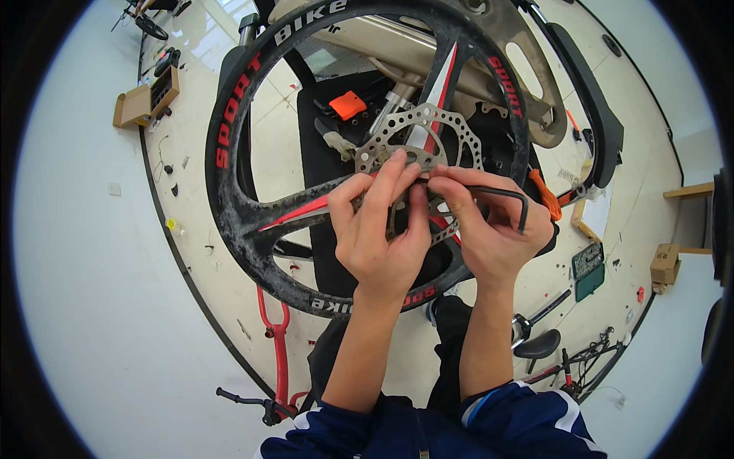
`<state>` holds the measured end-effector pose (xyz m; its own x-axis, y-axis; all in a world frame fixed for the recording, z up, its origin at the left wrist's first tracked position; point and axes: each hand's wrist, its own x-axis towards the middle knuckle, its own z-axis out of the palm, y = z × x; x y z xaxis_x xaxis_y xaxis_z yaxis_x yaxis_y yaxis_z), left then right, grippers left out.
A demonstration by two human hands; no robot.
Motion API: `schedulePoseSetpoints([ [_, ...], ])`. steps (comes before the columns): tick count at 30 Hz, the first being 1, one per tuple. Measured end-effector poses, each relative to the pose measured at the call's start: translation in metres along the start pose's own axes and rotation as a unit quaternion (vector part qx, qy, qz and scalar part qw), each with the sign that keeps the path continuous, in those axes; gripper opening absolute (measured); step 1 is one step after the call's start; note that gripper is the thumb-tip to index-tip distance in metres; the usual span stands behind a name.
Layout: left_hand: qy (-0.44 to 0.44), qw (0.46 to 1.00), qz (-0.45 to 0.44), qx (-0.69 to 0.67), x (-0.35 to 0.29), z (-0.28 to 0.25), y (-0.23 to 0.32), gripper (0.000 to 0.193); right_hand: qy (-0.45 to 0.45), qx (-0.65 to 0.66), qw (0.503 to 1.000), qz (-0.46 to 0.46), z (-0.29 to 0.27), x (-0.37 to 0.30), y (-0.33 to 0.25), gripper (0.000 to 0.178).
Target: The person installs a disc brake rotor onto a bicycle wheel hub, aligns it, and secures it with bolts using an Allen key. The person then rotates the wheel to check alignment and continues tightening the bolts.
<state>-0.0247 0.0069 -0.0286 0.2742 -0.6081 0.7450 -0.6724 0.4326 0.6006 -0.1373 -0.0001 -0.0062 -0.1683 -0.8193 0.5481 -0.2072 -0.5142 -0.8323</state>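
A black bicycle wheel (pixel 227 195) with broad red-and-white-striped spokes lies flat before me. On its hub sits a silver, perforated brake disc rotor (pixel 466 139). In my right hand (pixel 501 229) is a black L-shaped hex key (pixel 498 191); its short bent end sticks out to the right, and its other end points to the middle of the rotor. My left hand (pixel 384 229) is over the hub with its fingers drawn together around the key's tip. Whatever the left fingertips pinch there is hidden. Both hands touch or nearly touch the rotor.
Under the wheel are a black seat or stand and a grey metal frame (pixel 382 42). An orange piece (pixel 348 105) and an orange-handled tool (pixel 544 195) lie nearby. A red bicycle fork (pixel 280 356), a green case (pixel 589 283) and an opened cardboard box (pixel 135 107) are on the floor.
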Motion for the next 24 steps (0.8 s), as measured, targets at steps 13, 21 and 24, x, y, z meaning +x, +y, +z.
schedulePoseSetpoints([
  [13,-0.003,1.0,-0.018,0.0,-0.002,0.0,0.0,0.042,-0.057,0.041,0.998,0.002,-0.001,0.004,-0.005,0.026],
  [21,-0.002,1.0,-0.014,-0.026,0.002,-0.001,0.0,0.043,-0.006,-0.083,0.995,-0.047,0.004,-0.001,-0.006,0.019],
  [24,0.006,0.999,-0.021,-0.041,0.001,-0.001,-0.001,0.04,0.014,-0.053,0.996,-0.075,0.009,0.0,-0.002,0.019],
])
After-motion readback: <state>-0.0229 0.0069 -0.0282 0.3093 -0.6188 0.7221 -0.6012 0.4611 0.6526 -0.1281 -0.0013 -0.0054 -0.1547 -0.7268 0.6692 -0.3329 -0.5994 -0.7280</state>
